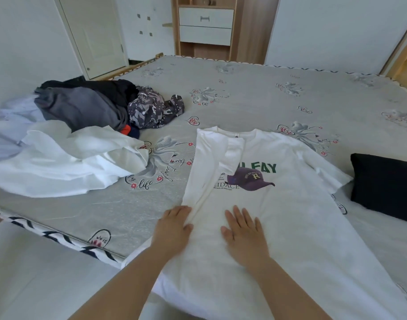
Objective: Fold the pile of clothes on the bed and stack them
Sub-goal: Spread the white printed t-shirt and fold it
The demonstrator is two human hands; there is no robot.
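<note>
Hands lie flat on a white T-shirt [278,204] spread face up on the bed [255,88], its left side folded inward over the print; the left hand [173,227] presses the folded edge with straight fingers, gripping nothing; the right hand [245,234] rests palm down on the shirt's middle, fingers spread, also holding nothing; a pile of unfolded clothes [89,107] sits well apart to the left; a dark folded garment [382,188] lies just beside the shirt's right sleeve.

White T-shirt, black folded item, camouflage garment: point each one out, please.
white T-shirt [278,218]: head view, bare chest fabric below the print.
black folded item [385,185]: head view, its top face.
camouflage garment [149,109]: head view, its crumpled middle.
</note>
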